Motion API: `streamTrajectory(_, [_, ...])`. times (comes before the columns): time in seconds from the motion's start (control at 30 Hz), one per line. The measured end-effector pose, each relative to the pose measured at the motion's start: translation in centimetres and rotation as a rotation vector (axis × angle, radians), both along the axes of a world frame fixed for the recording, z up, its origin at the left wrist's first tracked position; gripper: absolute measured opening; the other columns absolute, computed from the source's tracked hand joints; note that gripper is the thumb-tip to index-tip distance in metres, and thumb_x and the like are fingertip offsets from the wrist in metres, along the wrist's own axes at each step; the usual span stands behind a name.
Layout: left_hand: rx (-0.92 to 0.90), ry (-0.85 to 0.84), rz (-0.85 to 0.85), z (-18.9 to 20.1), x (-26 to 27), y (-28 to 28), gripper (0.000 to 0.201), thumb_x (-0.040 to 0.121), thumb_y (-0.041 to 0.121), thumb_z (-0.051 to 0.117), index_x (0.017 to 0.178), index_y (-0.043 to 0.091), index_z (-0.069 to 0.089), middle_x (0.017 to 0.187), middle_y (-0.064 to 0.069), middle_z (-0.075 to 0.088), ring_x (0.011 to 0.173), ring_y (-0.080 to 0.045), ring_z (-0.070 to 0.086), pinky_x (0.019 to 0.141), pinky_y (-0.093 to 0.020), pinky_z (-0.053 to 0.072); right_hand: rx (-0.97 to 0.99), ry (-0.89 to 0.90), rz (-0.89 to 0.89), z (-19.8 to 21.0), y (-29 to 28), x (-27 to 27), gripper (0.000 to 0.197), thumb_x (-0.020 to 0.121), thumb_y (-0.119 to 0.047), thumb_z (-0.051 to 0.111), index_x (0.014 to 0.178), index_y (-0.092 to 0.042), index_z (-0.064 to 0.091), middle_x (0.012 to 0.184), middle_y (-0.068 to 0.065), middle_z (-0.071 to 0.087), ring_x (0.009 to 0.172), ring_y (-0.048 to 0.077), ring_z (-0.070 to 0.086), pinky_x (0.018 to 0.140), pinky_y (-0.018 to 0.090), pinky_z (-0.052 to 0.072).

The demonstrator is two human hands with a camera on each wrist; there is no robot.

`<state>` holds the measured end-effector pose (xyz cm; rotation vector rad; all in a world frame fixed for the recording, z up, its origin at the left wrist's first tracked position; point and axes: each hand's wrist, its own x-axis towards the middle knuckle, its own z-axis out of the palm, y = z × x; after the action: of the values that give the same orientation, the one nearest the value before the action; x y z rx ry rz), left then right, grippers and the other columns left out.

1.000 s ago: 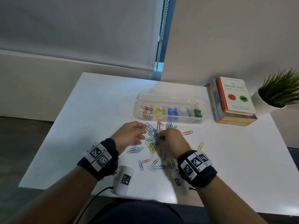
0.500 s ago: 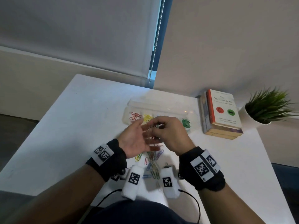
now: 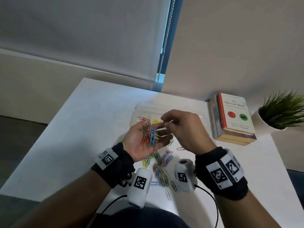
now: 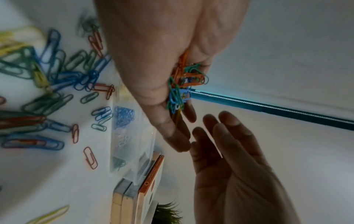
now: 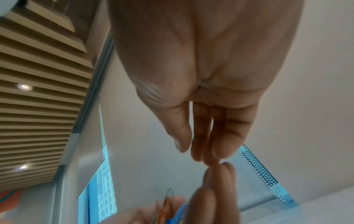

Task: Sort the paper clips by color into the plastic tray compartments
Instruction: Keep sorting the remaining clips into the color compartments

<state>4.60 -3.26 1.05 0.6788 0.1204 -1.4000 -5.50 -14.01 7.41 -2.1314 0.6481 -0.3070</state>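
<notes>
My left hand (image 3: 144, 140) is raised above the table, palm up and cupped, and holds a bunch of mixed paper clips (image 3: 150, 135) in red, green, blue and yellow; the left wrist view shows that bunch (image 4: 182, 84) between thumb and fingers. My right hand (image 3: 182, 127) hovers just right of it, its fingertips (image 5: 201, 153) close to the left fingertips, and I see no clip in it. Behind the hands lies the clear plastic tray (image 3: 139, 111) with red clips (image 3: 144, 119) and yellow clips (image 3: 154, 121); its blue compartment (image 4: 124, 115) is also visible. Several loose clips (image 3: 161, 167) lie under my wrists.
A stack of books (image 3: 233, 119) lies right of the tray, and a potted plant (image 3: 283, 111) stands at the table's far right corner. The white table (image 3: 92, 129) stretches bare to the left. A blind cord (image 3: 166, 46) hangs by the wall behind.
Both hands lifted off the clip pile on the table. The left hand turned palm up with a bunch of clips in it, and the right hand came up beside its fingertips.
</notes>
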Motion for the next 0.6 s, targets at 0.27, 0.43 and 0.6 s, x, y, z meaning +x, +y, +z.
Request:
streamTrajectory(0.27, [0.075, -0.09, -0.11, 0.5, 0.3, 0.6, 0.044, 0.095, 0.02, 0.033, 0.067, 0.006, 0.064, 0.068, -0.011, 0.063, 0.066, -0.023, 0.066, 0.071, -0.04, 0.059, -0.324, 0.243, 0.135, -1.4, 1.8, 2.3, 0.028, 0.086, -0.035, 0.065, 0.11, -0.021, 0.068, 0.1, 0.001, 0.064, 0.092, 0.017, 0.058, 0.075, 0.027, 0.042])
streamTrajectory(0.43, [0.103, -0.114, -0.155, -0.3, 0.7, 1.4, 0.05, 0.094, 0.015, 0.034, 0.053, 0.007, 0.063, 0.067, -0.012, 0.065, 0.065, -0.023, 0.067, 0.068, -0.038, 0.059, -0.197, 0.225, 0.067, -3.0, 2.6, 3.2, 0.013, 0.085, -0.025, 0.066, 0.097, -0.019, 0.067, 0.089, 0.001, 0.069, 0.077, 0.014, 0.056, 0.062, 0.021, 0.037])
streamTrajectory(0.6, [0.121, -0.064, -0.13, -1.5, 0.9, 1.2, 0.058, 0.1, 0.025, 0.029, 0.069, 0.007, 0.074, 0.078, -0.014, 0.07, 0.073, -0.024, 0.071, 0.071, -0.04, 0.06, -0.071, 0.13, 0.026, -4.5, 2.4, 3.2, 0.013, 0.08, -0.015, 0.068, 0.077, -0.024, 0.059, 0.074, -0.005, 0.063, 0.07, 0.013, 0.055, 0.057, 0.012, 0.035])
